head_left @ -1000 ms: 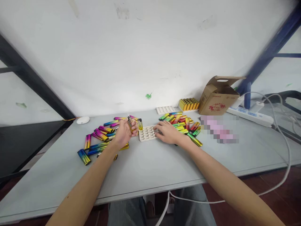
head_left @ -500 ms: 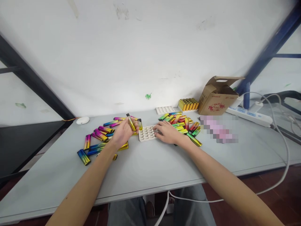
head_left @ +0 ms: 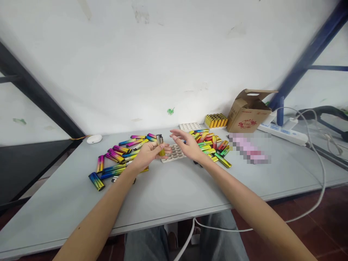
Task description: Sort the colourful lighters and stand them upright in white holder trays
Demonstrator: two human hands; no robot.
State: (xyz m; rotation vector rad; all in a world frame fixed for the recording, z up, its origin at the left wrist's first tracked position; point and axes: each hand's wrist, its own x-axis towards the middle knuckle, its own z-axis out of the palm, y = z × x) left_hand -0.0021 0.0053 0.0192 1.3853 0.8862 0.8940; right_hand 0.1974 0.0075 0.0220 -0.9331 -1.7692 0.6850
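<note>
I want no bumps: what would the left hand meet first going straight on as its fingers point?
Most likely the right hand, opposite, though depth is unclear and it might miss.

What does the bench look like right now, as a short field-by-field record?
Left hand: holding a lighter roughly upright
Right hand: open, at the front tray's right end
Front tray: white, with holes, partly hidden by the hands
Left pile: loose purple, blue and gold lighters
Right pile: loose green, yellow and red lighters
Back: white tray, filled tray, open cardboard box
</note>
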